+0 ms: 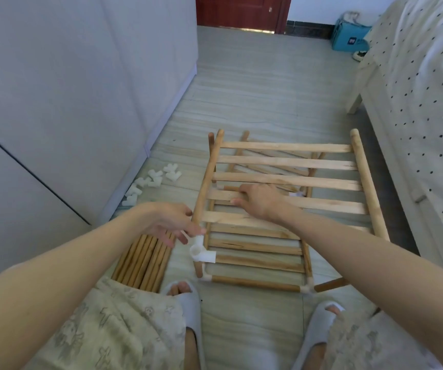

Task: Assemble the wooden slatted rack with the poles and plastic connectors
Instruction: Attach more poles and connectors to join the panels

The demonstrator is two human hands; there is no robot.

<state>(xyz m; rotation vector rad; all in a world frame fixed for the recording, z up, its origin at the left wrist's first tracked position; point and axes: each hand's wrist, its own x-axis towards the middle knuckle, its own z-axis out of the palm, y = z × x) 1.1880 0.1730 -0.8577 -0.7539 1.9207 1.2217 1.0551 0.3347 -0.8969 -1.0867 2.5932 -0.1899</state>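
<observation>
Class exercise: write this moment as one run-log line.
step: fitting white connector on upper slatted panel corner | left hand: touches connector, grip unclear | right hand: grips a slat | spare poles on floor

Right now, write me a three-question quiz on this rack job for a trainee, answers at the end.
1. True or false: the right hand grips a slat of the upper slatted panel.
2. Where do the spare white connectors lie? A) on the bed B) on the floor by the cabinet wall C) in the person's lap
3. Fill in: the left hand holds the panel's left rail just above a white ____ fitted on its end.

Key: 1 true; 2 B; 3 connector. The loose poles lie bundled on the floor under the left hand.
</observation>
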